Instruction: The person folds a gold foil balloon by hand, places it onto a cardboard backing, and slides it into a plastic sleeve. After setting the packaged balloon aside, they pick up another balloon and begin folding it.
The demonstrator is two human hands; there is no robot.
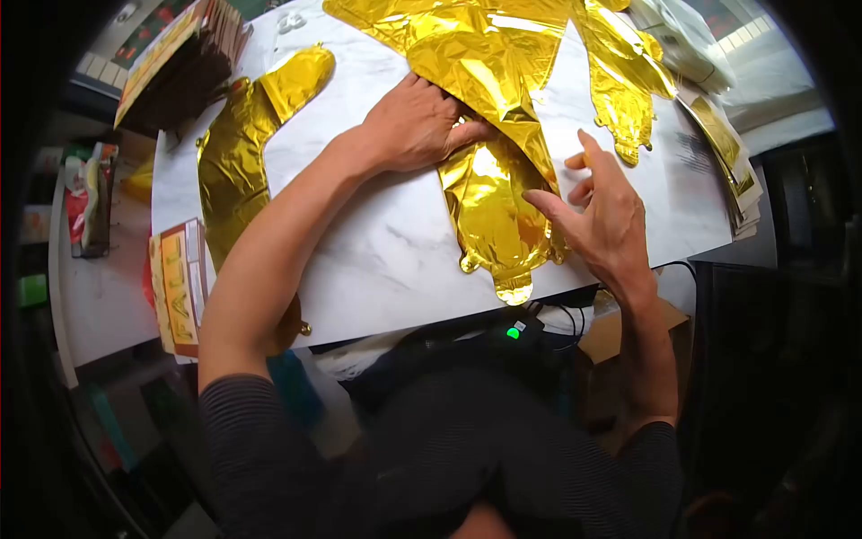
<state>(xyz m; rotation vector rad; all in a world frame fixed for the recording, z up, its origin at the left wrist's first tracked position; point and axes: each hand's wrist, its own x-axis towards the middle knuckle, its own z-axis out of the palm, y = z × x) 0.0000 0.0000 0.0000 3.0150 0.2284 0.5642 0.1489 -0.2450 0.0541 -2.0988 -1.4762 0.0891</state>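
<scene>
A large gold foil balloon (489, 63), flat and creased, spreads over the far middle of the table, with a folded flap above a rounded lower section. My left hand (413, 126) lies low on the tabletop, its fingertips hidden beneath the flap and its thumb stretched out across the foil. Beside the lower section, my right hand (602, 211) is raised with fingers apart and holds nothing; its thumb tip overlaps the foil's right edge. A curved gold foil balloon (233, 171) rests left of my left forearm, partly covered by it. Another gold foil piece (620, 81) lies at the far right.
The white marbled table (377, 242) has a stack of brown-edged packets (184, 58) at the back left. A printed "FALL" package (180, 283) stands at the left edge. Flat packets (732, 166) line the right edge near a clear plastic bag (687, 45). Below sits a cardboard box (628, 328).
</scene>
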